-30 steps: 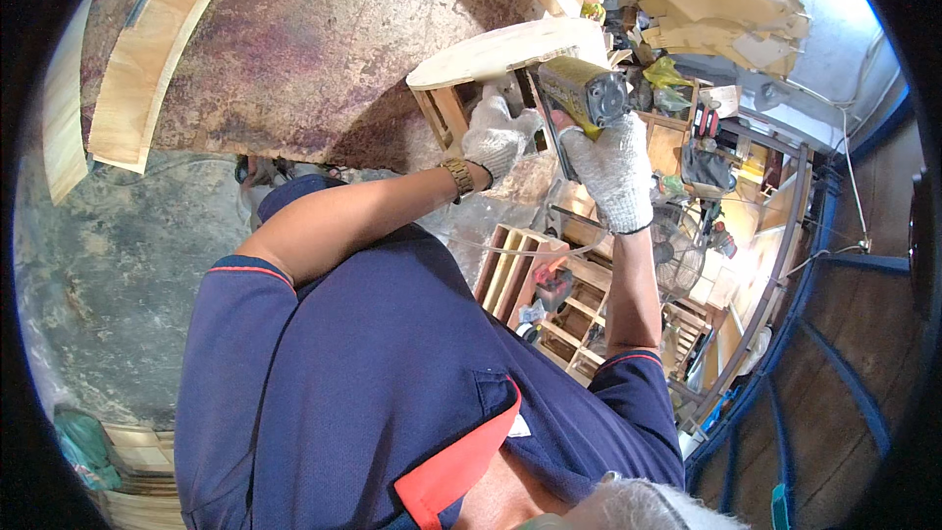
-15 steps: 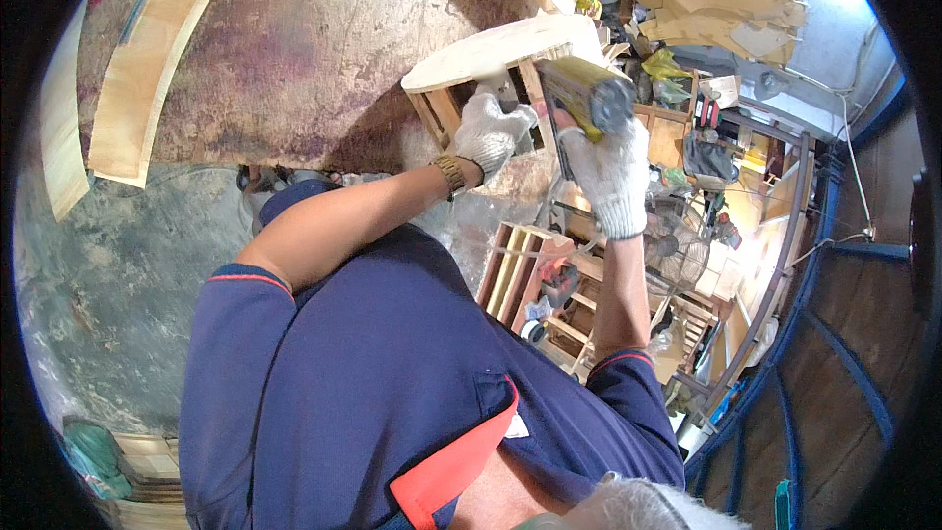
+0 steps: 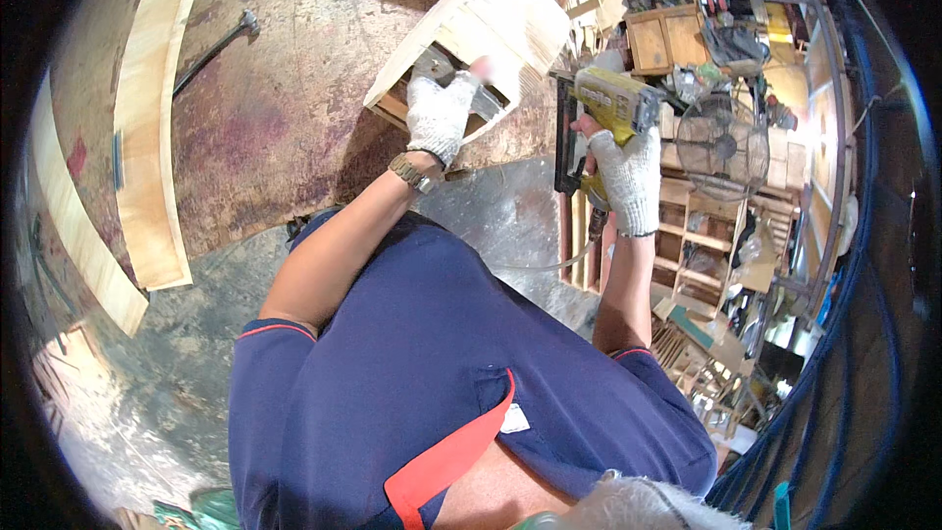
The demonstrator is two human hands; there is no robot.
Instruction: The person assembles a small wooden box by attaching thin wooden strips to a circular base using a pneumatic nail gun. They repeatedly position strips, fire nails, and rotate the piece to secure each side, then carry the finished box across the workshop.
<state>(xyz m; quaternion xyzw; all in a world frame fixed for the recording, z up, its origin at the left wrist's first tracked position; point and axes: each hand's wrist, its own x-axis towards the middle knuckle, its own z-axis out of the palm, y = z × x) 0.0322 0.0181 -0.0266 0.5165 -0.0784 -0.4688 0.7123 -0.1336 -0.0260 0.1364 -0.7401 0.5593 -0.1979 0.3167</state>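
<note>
My right hand (image 3: 629, 177), in a white knit glove, is wrapped round the grip of a yellow and black nail gun (image 3: 616, 101). The nail gun is raised just right of a pale curved wooden frame (image 3: 488, 12) and apart from it. My left hand (image 3: 439, 120), also gloved, reaches into the frame's open side and closes on a part of it. Some of its fingers are hidden inside, and one fingertip is blurred. Grey flat surfaces show in the opening beside that hand; what they are I cannot make out.
The frame rests on a stained workbench (image 3: 265, 152). To the left lie a hammer (image 3: 218, 51) and long curved plywood strips (image 3: 147, 137). An air hose (image 3: 540, 266) hangs below the nail gun. A fan (image 3: 724, 145) and cluttered wooden shelving (image 3: 687, 247) stand at right.
The wooden frame has turned, so its opening now faces me, and my left hand sits further into it. My right hand has drawn the nail gun down and away from the frame. The view has shifted.
</note>
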